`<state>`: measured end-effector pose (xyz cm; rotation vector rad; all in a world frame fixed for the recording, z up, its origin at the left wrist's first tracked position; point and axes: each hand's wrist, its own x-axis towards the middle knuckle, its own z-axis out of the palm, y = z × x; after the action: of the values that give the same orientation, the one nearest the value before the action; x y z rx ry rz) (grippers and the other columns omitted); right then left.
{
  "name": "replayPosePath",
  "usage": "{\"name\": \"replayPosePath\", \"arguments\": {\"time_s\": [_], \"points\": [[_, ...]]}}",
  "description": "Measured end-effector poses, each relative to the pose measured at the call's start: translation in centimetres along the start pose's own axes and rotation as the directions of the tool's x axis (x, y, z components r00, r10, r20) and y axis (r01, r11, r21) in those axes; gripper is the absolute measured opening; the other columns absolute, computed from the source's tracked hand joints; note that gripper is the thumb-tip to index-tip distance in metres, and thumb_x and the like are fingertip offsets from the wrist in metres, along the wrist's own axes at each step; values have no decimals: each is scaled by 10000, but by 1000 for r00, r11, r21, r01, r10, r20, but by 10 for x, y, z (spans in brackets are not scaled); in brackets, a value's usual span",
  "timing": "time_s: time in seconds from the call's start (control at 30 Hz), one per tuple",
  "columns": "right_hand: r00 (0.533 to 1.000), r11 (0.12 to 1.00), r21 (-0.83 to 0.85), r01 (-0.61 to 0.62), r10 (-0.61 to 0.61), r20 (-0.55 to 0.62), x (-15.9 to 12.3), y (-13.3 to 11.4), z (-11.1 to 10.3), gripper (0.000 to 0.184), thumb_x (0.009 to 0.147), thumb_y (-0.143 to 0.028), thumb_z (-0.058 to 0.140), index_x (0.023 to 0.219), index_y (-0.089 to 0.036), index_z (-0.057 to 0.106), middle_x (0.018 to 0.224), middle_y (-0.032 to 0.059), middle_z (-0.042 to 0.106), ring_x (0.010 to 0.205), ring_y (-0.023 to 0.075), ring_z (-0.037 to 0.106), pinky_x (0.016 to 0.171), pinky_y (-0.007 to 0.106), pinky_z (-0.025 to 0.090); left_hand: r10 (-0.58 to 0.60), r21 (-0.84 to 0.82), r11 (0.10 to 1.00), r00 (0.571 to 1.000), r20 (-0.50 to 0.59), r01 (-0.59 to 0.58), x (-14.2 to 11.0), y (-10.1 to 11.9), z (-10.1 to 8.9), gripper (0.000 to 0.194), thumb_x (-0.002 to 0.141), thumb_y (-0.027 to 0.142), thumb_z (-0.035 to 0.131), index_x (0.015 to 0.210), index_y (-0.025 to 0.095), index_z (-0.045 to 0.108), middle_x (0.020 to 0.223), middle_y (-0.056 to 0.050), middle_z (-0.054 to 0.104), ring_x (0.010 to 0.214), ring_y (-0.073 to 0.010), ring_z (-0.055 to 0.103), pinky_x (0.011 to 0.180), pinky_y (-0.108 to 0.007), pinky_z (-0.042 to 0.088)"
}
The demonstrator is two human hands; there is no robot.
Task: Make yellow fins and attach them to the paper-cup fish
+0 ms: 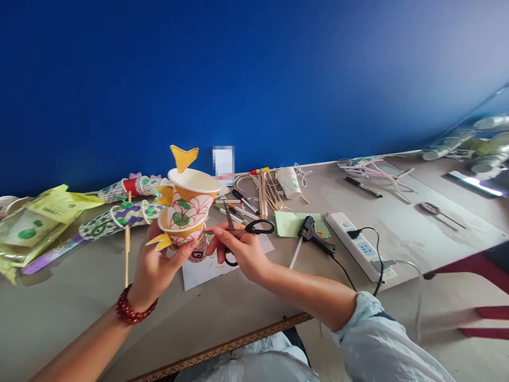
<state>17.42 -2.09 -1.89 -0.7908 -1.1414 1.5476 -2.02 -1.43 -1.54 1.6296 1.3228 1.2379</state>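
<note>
A chain of paper cups (194, 204) with red scallop outlines, green patches and yellow bands is in my left hand (157, 268), tilted upward. Yellow cut-out pieces (185, 157) stick out from its rim and left side. My left fingers wrap around the lower cups, thumb in front. My right hand (244, 252) grips black-handled scissors (260, 227), whose blades are spread. One blade tip points at the lower cups; whether it touches them I cannot tell. Behind the cups lies white paper (202, 276) on the table.
Patterned cup chains (99, 225) and a yellow-green package (40, 225) lie at left. Pens (246, 201), wooden sticks (263, 196) and a white cup (289, 183) sit behind. To the right are a glue gun (314, 233), a power strip (358, 246) and cords.
</note>
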Motion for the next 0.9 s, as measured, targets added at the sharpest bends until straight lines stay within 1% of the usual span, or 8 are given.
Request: {"name": "replayPosePath", "arguments": {"time_s": [0.17, 0.27, 0.33, 0.4, 0.5, 0.6, 0.77, 0.9], "points": [[999, 995, -89, 44, -45, -10, -2, 3, 0, 348, 935, -471, 616, 990, -143, 714, 712, 23, 701, 498, 86, 562, 479, 206, 422, -50, -72, 996, 997, 58, 54, 1, 12, 0, 471, 797, 468, 747, 1159, 172, 689, 1203, -102, 739, 1173, -311, 657, 999, -382, 542], [984, 942, -287, 173, -154, 88, -4, 0, -7, 333, 959, -450, 597, 1077, -169, 733, 735, 27, 714, 531, 101, 585, 506, 217, 478, -170, -130, 971, 964, 202, 199, 0, 22, -3, 419, 867, 479, 669, 1148, 170, 707, 1187, -94, 750, 1112, -307, 679, 923, -363, 553], [956, 850, -442, 287, -224, 190, -5, -4, -14, 295, 990, -394, 566, 1123, -187, 728, 768, 32, 730, 552, 108, 611, 526, 222, 497, -222, -187, 941, 930, 294, 283, 1, 26, -5, 405, 891, 483, 635, 1134, 170, 719, 1135, -87, 767, 1052, -300, 696, 886, -355, 549], [894, 683, -578, 446, -304, 330, -3, -9, -23, 274, 1011, -329, 530, 1170, -198, 710, 816, 43, 745, 590, 122, 642, 561, 236, 507, -242, -252, 904, 901, 361, 344, 1, 26, -6, 394, 884, 465, 645, 1131, 168, 724, 1075, -78, 778, 1015, -299, 701, 885, -358, 537], [754, 382, -651, 656, -358, 550, 0, -16, -33, 293, 1013, -267, 510, 1256, -183, 651, 838, 60, 750, 673, 159, 674, 611, 263, 500, -304, -315, 829, 845, 440, 462, 1, 21, -6, 384, 860, 431, 675, 1127, 160, 725, 1006, -74, 782, 985, -308, 702, 872, -374, 530], [648, 242, -602, 761, -337, 683, 2, -19, -38, 313, 1039, -245, 442, 1298, -165, 598, 858, 68, 760, 710, 162, 687, 632, 267, 488, -368, -362, 705, 751, 549, 610, 1, 9, -5, 365, 863, 409, 665, 1115, 152, 727, 989, -90, 778, 940, -294, 705, 832, -373, 533], [613, 124, -608, 784, -309, 727, 1, -15, -43, 328, 1041, -238, 437, 1321, -154, 587, 864, 78, 762, 710, 166, 682, 628, 271, 481, -377, -404, 576, 669, 640, 711, -2, -11, -3, 296, 848, 388, 672, 961, 125, 745, 917, -117, 770, 857, -263, 702, 804, -358, 537], [627, 208, -593, 778, -313, 713, -2, -11, -45, 325, 1033, -260, 478, 1327, -182, 590, 1012, 104, 774, 829, 177, 720, 697, 273, 520, -402, -391, 594, 681, 612, 703, -5, -9, -2, 289, 819, 397, 710, 917, 126, 740, 886, -113, 770, 850, -271, 706, 786, -352, 541]]}}
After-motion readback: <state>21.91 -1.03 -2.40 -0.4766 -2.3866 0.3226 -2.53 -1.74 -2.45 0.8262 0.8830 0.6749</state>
